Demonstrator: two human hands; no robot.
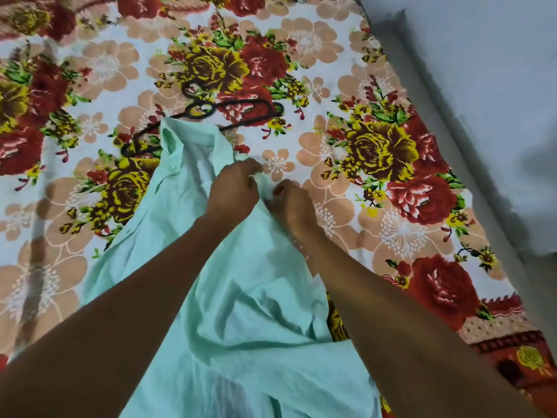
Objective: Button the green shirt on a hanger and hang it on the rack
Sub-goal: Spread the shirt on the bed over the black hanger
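A pale green shirt (241,297) lies spread on a bed, its collar end pointing away from me. Part of a black hanger (241,105) lies flat on the bedsheet, its lower left arm covered by the shirt's collar area. My left hand (232,188) pinches the shirt's front edge near the top. My right hand (294,203) grips the same edge just to the right, fingers closed on the cloth. The two hands almost touch. Any button between the fingers is hidden.
The bed carries a floral bedsheet (376,146) in red, yellow and peach. Its right edge (470,182) runs diagonally beside a grey floor or wall (497,70). No rack is in view.
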